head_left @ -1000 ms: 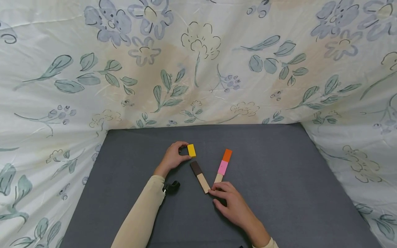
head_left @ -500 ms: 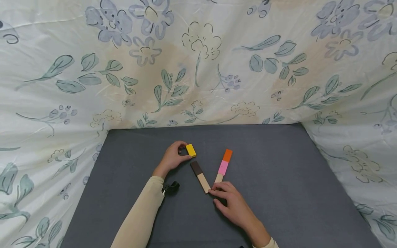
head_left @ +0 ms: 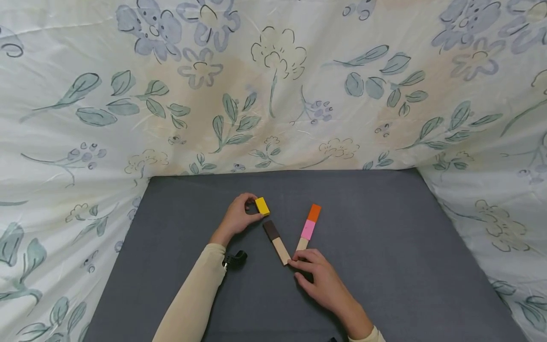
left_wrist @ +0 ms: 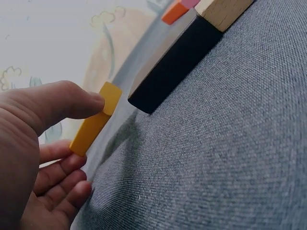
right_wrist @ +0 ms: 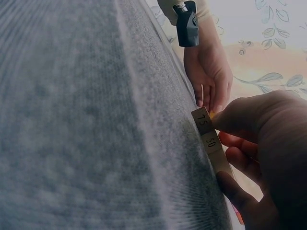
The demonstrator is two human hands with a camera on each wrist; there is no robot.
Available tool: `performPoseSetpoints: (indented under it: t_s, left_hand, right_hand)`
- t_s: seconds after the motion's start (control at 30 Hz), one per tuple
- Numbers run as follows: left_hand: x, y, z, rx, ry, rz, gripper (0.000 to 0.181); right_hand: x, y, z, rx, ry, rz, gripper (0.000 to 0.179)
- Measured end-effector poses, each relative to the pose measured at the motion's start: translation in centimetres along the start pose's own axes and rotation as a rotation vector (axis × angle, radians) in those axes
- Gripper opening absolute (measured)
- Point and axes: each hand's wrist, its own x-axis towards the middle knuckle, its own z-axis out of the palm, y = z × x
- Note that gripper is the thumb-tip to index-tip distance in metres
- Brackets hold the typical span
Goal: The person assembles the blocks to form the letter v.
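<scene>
My left hand [head_left: 237,216] pinches a small yellow block [head_left: 262,206] between thumb and fingers. In the left wrist view the yellow block [left_wrist: 90,124] is tilted, close to the far end of a dark brown block [left_wrist: 175,62]. On the cloth, the dark brown block [head_left: 271,231] and a plain wooden block [head_left: 280,251] lie end to end, forming one slanted row. My right hand [head_left: 319,280] touches that row's near end with its fingertips. Its fingers partly cover another plain wooden block [head_left: 301,244], which lines up with a pink block [head_left: 307,230] and an orange block [head_left: 314,213].
Dark grey cloth [head_left: 384,237] covers the table. Behind it and at both sides hangs a white floral curtain [head_left: 273,95]. A black device [head_left: 236,259] sits at the left wrist. In the right wrist view, the blocks' sides carry the numbers 75 [right_wrist: 202,120] and 50 [right_wrist: 211,142].
The yellow block has turned slightly in my left hand, its top end leaning more to the left. My right hand and the rows of blocks stay put.
</scene>
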Motion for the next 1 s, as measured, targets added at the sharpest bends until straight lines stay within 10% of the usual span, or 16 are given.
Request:
performPoseSetpoints:
  t_s: [1.0]
  left_hand:
    - [-1.2,0.2,0.0,0.028,0.000,0.038,0.051]
  right_hand:
    - [0.1,0.0,0.0,0.007,0.005,-0.007,0.036]
